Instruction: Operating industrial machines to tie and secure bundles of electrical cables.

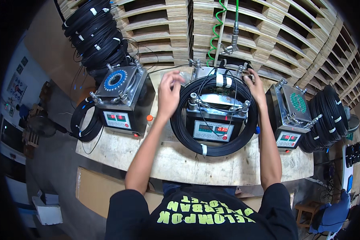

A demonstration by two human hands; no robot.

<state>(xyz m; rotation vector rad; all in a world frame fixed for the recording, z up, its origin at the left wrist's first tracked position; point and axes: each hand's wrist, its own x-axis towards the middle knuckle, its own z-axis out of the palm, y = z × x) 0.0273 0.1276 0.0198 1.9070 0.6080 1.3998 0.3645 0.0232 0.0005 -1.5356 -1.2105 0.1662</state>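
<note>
A large coil of black cable [184,136], bound with white ties, leans around the front of the middle machine [213,127], a metal box with corner posts and a lit display. Loose strands of the cable loop across the machine's top. My left hand [171,94] is raised at the coil's upper left, its fingers loosely bent and apart, nothing visible in them. At the coil's upper right is my right hand [256,87], thumb and fingers apart beside a rear corner post. Whether its fingertips touch the cable, I cannot tell. A blue cap [257,130] shows at the coil's right side.
Similar machines stand left [126,102] and right [291,106], topped with rings of blue and green connectors. Black cable coils are stacked at the far left [96,44] and right [329,116]. An orange-capped bottle [149,119] stands on the wooden table [180,164]. Pallets [160,24] rise behind.
</note>
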